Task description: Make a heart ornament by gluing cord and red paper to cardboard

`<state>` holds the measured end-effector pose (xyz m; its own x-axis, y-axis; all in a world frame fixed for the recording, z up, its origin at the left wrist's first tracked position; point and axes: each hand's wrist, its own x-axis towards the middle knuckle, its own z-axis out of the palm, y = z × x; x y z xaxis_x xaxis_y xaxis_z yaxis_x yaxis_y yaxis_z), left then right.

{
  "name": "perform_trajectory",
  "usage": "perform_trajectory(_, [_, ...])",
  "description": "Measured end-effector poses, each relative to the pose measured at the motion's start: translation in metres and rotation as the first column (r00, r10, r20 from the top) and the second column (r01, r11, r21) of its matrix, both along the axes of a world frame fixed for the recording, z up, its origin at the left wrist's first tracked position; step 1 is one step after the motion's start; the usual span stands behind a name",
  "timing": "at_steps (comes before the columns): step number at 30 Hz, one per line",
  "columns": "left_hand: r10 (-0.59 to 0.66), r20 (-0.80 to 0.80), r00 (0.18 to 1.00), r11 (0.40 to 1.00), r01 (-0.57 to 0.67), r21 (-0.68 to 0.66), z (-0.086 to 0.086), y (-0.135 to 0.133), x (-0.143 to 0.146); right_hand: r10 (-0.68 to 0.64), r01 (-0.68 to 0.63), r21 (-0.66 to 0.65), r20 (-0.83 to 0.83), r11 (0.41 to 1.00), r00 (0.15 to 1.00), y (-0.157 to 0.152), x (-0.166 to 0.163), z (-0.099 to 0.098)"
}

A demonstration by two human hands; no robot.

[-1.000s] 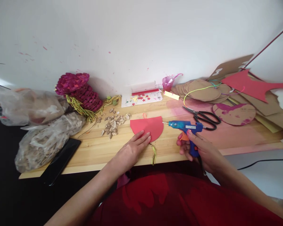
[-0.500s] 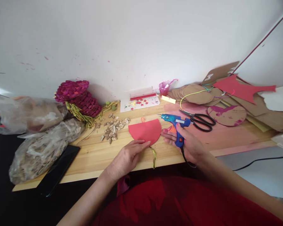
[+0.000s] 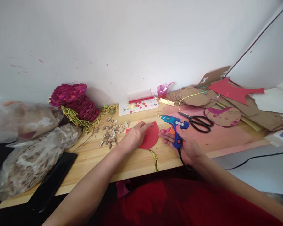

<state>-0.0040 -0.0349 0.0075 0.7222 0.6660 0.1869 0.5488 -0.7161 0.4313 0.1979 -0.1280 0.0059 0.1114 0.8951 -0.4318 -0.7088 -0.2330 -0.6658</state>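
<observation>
My right hand (image 3: 187, 142) is closed around the handle of a blue glue gun (image 3: 175, 122) with an orange trigger. Its metal nozzle points left, and a black cord hangs from the handle. Bent fingers of my left hand (image 3: 136, 135) are together on the upper part of a red paper half disc (image 3: 151, 136), covering its left and middle; the fingertips are partly hidden. A yellow-green yarn tassel (image 3: 155, 160) sticks out from the paper's lower edge. Pistachio shells (image 3: 113, 133) lie loose left of the paper.
Black scissors (image 3: 198, 121) and a purple-stained cardboard oval (image 3: 223, 116) lie right. Brown cardboard pieces (image 3: 193, 96) are stacked behind. A star-covered sheet (image 3: 122, 110) and purple cup (image 3: 162, 91) stand by the wall. Left are a magenta shell-covered piece (image 3: 69, 97), plastic bags (image 3: 37, 160) and a black phone (image 3: 53, 182).
My left hand has moved from the paper's lower edge up over its upper part. The right hand keeps the glue gun in nearly the same place. The view has shifted slightly.
</observation>
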Motion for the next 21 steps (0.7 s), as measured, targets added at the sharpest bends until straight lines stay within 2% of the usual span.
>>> perform_trajectory(2, [0.001, -0.020, 1.000, 1.000, -0.001, 0.000, -0.002, 0.008, 0.005, -0.013, 0.013, -0.002, 0.006, 1.000, 1.000, 0.000, 0.000, -0.002])
perform_trajectory(6, [0.099, 0.002, 0.995, 0.995, -0.099, -0.012, -0.005, 0.018, 0.007, -0.029, 0.030, -0.026, 0.026, 0.999, 0.999, 0.000, 0.001, 0.000])
perform_trajectory(10, [0.175, 0.048, 0.983, 0.981, -0.170, -0.094, -0.009, 0.016, 0.008, -0.038, 0.039, -0.067, 0.015, 0.997, 0.999, 0.001, 0.000, 0.004])
perform_trajectory(13, [0.238, 0.066, 0.969, 0.967, -0.230, -0.108, -0.011, 0.010, 0.014, -0.048, 0.048, -0.095, 0.003, 0.994, 0.999, 0.004, 0.000, 0.008])
perform_trajectory(16, [0.285, 0.036, 0.958, 0.956, -0.282, -0.079, -0.009, 0.006, 0.021, -0.052, 0.049, -0.121, -0.018, 0.991, 0.998, 0.006, 0.001, 0.012])
perform_trajectory(21, [0.272, -0.009, 0.962, 0.962, -0.272, -0.007, -0.007, 0.009, 0.015, -0.010, 0.004, -0.121, -0.055, 0.993, 0.998, 0.005, 0.007, 0.015])
